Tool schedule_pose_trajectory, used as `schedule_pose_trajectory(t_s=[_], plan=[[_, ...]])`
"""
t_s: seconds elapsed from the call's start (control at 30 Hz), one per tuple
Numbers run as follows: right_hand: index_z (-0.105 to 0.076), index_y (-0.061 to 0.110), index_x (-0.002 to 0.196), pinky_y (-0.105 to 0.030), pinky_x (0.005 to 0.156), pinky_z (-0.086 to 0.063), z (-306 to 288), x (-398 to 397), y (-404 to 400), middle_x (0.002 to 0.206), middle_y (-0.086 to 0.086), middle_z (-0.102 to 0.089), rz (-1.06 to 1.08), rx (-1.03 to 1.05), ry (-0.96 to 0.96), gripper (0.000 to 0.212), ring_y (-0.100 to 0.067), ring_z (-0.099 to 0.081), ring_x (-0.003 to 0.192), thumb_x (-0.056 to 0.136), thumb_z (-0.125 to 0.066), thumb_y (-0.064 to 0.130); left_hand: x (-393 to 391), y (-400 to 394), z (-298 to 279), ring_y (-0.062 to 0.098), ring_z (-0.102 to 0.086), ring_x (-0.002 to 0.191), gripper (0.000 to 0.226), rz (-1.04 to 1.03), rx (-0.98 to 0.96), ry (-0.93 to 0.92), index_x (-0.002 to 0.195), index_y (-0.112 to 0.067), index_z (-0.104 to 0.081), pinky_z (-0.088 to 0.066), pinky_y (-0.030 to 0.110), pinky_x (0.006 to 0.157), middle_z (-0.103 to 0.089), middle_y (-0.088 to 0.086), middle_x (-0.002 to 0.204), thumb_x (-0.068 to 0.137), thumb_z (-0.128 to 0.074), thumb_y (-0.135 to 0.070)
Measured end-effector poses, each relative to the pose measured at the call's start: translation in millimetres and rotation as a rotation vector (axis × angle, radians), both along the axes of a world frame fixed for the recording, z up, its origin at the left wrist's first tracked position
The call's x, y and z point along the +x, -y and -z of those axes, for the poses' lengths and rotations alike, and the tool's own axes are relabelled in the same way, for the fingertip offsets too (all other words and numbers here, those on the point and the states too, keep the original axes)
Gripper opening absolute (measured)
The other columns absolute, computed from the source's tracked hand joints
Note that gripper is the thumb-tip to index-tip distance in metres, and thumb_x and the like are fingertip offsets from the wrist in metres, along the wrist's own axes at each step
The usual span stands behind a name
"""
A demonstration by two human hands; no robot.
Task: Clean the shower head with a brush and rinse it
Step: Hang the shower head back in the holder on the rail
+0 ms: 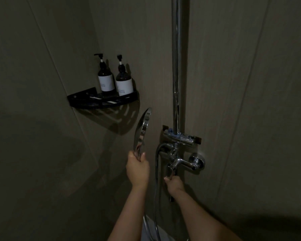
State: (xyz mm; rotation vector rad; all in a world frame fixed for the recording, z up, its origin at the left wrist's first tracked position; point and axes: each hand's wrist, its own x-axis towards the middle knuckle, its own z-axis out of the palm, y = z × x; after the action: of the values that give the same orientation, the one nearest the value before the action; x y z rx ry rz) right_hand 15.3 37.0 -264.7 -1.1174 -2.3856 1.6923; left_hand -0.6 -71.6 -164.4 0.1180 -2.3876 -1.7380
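Two bare forearms reach up from the bottom edge into a dim, grey-tiled shower corner. On the left, the left hand (pixel 137 168) curls its fingers round the handle of a chrome hand shower head (pixel 142 129), which it holds upright and edge-on to the camera, with the round face turned away to the left, between the corner shelf and the wall fittings. On the right, the right hand (pixel 174 184) grips the lower end of the chrome mixer lever (pixel 171 170), thumb and fingers closed on it, just below the spout (pixel 185 163) of the wall tap. A flexible metal hose (pixel 157 188) loops from the mixer and runs down between the two arms. Above the tap, a chrome riser pipe (pixel 176 66) climbs the wall out of view from a bracket with blue pieces on it. Up in the corner, a black corner shelf (pixel 101 100) carries two dark amber pump bottles (pixel 106 79) standing side by side and almost touching; each has a black pump and a white label, but the small print on the labels is too blurred to read, and how full they are cannot be told through the dark glass. A pale strip lies on the shelf floor in front of them.
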Motion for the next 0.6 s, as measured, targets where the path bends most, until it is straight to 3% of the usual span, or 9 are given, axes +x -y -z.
schedule_pose_trajectory(t_s=[0.33,0.6], plan=[[-0.058,-0.005,0.120,-0.028,0.089,-0.043,-2.4,2.2,0.7,0.126,-0.023,-0.059,-0.010,0.005,-0.002,0.033,-0.032,-0.055,0.119,0.095,-0.050,0.015,3.8,0.4,0.3,0.025,-0.060,0.088,0.009,0.002,-0.013,0.004,0.093,-0.008,-0.054,-0.046,0.035,0.080,-0.060,0.005,0.088,0.090,-0.056,-0.016],[-0.058,-0.005,0.120,-0.029,0.091,-0.043,-2.3,2.1,0.8,0.126,-0.024,-0.059,-0.023,0.022,0.009,0.035,-0.033,-0.055,0.119,0.094,-0.052,0.018,6.9,2.0,1.1,0.026,-0.062,0.090,0.011,-0.025,-0.036,0.001,0.096,-0.008,-0.053,-0.051,0.042,0.085,-0.063,0.009,0.093,0.090,-0.056,-0.017]])
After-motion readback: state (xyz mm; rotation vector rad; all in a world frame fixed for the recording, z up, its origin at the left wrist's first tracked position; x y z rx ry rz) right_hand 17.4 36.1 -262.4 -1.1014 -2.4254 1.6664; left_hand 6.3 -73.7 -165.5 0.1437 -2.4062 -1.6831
